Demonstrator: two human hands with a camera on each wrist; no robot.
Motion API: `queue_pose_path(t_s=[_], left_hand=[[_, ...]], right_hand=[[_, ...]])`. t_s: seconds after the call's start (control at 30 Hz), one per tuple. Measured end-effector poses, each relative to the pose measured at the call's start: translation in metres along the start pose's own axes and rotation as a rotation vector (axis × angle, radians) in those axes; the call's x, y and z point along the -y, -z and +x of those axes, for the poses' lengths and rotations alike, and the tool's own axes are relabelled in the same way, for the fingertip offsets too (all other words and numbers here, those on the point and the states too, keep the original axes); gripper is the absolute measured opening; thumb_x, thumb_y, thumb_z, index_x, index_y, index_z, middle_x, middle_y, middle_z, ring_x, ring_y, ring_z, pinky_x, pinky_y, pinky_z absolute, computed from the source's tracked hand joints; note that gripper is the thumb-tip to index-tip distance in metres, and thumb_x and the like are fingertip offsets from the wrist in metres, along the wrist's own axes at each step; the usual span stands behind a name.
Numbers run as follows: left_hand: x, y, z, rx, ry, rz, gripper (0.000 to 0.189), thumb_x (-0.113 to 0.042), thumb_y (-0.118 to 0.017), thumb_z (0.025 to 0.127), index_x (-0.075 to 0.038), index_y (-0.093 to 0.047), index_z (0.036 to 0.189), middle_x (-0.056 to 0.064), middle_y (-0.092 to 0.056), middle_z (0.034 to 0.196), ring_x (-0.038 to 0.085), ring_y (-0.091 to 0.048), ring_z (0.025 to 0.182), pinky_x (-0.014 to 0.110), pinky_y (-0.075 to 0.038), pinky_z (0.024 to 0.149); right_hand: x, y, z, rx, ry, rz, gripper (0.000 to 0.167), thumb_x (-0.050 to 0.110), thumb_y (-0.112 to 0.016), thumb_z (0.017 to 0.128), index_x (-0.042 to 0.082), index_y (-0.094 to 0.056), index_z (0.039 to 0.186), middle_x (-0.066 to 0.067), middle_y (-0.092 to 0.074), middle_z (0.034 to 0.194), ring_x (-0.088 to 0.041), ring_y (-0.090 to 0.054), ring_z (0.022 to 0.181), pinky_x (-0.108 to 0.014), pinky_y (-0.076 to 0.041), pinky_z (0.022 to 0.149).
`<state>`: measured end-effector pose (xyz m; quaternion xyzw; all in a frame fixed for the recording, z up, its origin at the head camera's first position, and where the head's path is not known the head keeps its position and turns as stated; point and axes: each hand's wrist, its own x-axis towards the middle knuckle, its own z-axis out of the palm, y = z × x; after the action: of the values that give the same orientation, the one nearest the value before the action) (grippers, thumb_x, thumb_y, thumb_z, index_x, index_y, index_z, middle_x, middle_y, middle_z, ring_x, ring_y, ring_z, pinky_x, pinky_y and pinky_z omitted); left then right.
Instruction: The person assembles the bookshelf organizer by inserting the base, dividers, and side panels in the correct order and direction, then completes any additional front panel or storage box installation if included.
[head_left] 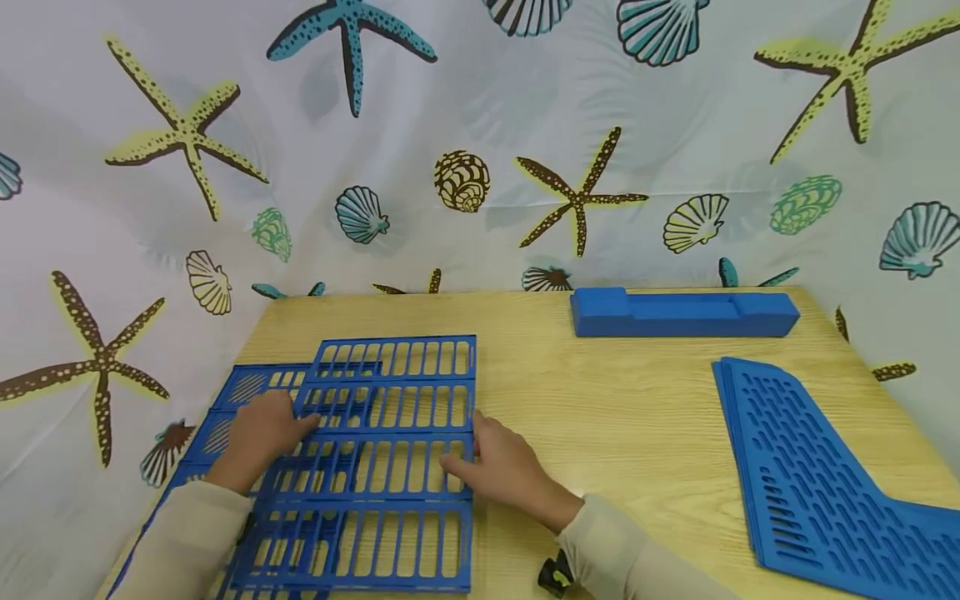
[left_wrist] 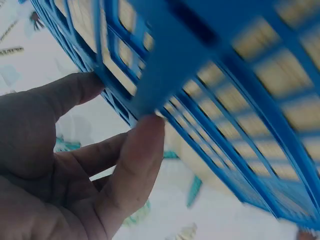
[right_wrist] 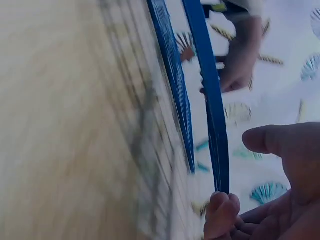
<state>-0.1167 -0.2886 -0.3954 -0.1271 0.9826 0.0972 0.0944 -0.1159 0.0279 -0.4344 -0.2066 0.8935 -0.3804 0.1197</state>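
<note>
A blue slotted panel point(head_left: 420, 408) is raised over the left part of the table, partly covering other blue slotted panels point(head_left: 243, 387) that lie beneath it. At its left edge, my left hand point(head_left: 262, 433) pinches the raised panel between thumb and fingers; the left wrist view shows the thumb point(left_wrist: 142, 150) against the blue frame. My right hand point(head_left: 513, 471) holds the opposite edge. In the right wrist view its fingertips point(right_wrist: 222, 212) curl at the panel's edge point(right_wrist: 212, 110), while the thumb stands apart from it.
A long blue block point(head_left: 686, 315) with a recessed middle lies at the table's back right. Stacked blue L-shaped perforated panels point(head_left: 817, 467) lie at the right. Behind the wooden table point(head_left: 600, 417) hangs a cloth point(head_left: 420, 150) printed with starfish and shells.
</note>
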Motion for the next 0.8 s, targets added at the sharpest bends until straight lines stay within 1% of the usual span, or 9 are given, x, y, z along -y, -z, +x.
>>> queue_pose_path(t_s=[0.07,0.17,0.33,0.4,0.43,0.5,0.6,0.63,0.8], left_hand=[[-0.012,-0.012,-0.002,-0.003,-0.027,-0.027,0.047,-0.034,-0.069,0.092,-0.012,-0.045,0.058,-0.001,-0.040,0.051,0.013,-0.041,0.046,0.025,-0.032,0.044],[-0.031,-0.028,-0.007,0.012,-0.065,-0.077,0.045,-0.034,-0.070,0.091,-0.011,-0.047,0.060,0.000,-0.042,0.053,0.014,-0.043,0.047,0.026,-0.033,0.045],[-0.058,-0.045,-0.015,0.080,-0.102,-0.161,0.042,-0.038,-0.069,0.091,-0.005,-0.056,0.069,0.003,-0.049,0.057,0.016,-0.047,0.049,0.027,-0.037,0.045],[-0.067,-0.049,-0.018,0.106,-0.103,-0.172,0.043,-0.041,-0.070,0.090,0.000,-0.061,0.078,0.006,-0.053,0.062,0.018,-0.051,0.052,0.029,-0.040,0.047],[-0.071,-0.049,-0.019,0.117,-0.107,-0.176,0.047,-0.041,-0.070,0.090,0.005,-0.064,0.090,0.012,-0.060,0.071,0.023,-0.058,0.058,0.032,-0.046,0.051],[-0.079,-0.051,-0.021,0.131,-0.123,-0.164,0.063,-0.043,-0.071,0.089,0.014,-0.059,0.115,0.025,-0.067,0.094,0.035,-0.067,0.079,0.041,-0.056,0.064],[-0.089,-0.056,-0.022,0.148,-0.157,-0.130,0.087,-0.046,-0.072,0.088,0.015,-0.041,0.141,0.038,-0.055,0.128,0.050,-0.062,0.107,0.054,-0.056,0.082],[-0.091,-0.057,-0.022,0.151,-0.164,-0.124,0.093,-0.048,-0.072,0.087,0.014,-0.036,0.146,0.040,-0.049,0.136,0.053,-0.059,0.113,0.057,-0.055,0.086],[-0.099,-0.062,-0.025,0.160,-0.181,-0.089,0.096,-0.049,-0.077,0.083,0.012,-0.038,0.146,0.041,-0.044,0.137,0.051,-0.061,0.105,0.054,-0.056,0.077]], right_hand=[[-0.012,0.006,-0.008,0.004,-0.038,0.008,0.085,0.045,-0.066,0.093,-0.010,-0.036,0.149,0.000,-0.052,0.073,-0.009,-0.041,0.051,-0.023,-0.032,0.045],[-0.028,0.015,-0.022,-0.017,-0.101,-0.001,0.085,0.047,-0.067,0.092,-0.007,-0.036,0.150,0.002,-0.051,0.073,-0.009,-0.037,0.050,-0.023,-0.029,0.045],[-0.047,0.029,-0.044,-0.065,-0.158,-0.024,0.082,0.048,-0.069,0.091,-0.002,-0.041,0.150,0.000,-0.052,0.080,-0.011,-0.041,0.058,-0.025,-0.032,0.049],[-0.053,0.033,-0.050,-0.080,-0.159,-0.028,0.082,0.048,-0.069,0.090,0.001,-0.041,0.150,0.000,-0.056,0.087,-0.010,-0.047,0.066,-0.026,-0.038,0.054],[-0.056,0.034,-0.052,-0.090,-0.157,-0.027,0.081,0.048,-0.070,0.090,0.003,-0.041,0.151,-0.001,-0.058,0.092,-0.011,-0.052,0.071,-0.027,-0.042,0.057],[-0.062,0.036,-0.056,-0.112,-0.150,-0.030,0.079,0.046,-0.071,0.089,0.008,-0.041,0.151,-0.002,-0.062,0.103,-0.013,-0.060,0.084,-0.033,-0.049,0.066],[-0.070,0.039,-0.059,-0.138,-0.149,-0.036,0.078,0.043,-0.073,0.088,0.010,-0.041,0.152,-0.005,-0.063,0.117,-0.019,-0.065,0.101,-0.042,-0.055,0.079],[-0.072,0.040,-0.060,-0.137,-0.150,-0.035,0.078,0.043,-0.073,0.088,0.010,-0.041,0.152,-0.005,-0.063,0.116,-0.020,-0.065,0.101,-0.043,-0.055,0.078],[-0.079,0.045,-0.064,-0.086,-0.166,-0.016,0.080,0.043,-0.073,0.089,0.007,-0.040,0.152,-0.002,-0.064,0.105,-0.014,-0.062,0.096,-0.035,-0.051,0.073]])
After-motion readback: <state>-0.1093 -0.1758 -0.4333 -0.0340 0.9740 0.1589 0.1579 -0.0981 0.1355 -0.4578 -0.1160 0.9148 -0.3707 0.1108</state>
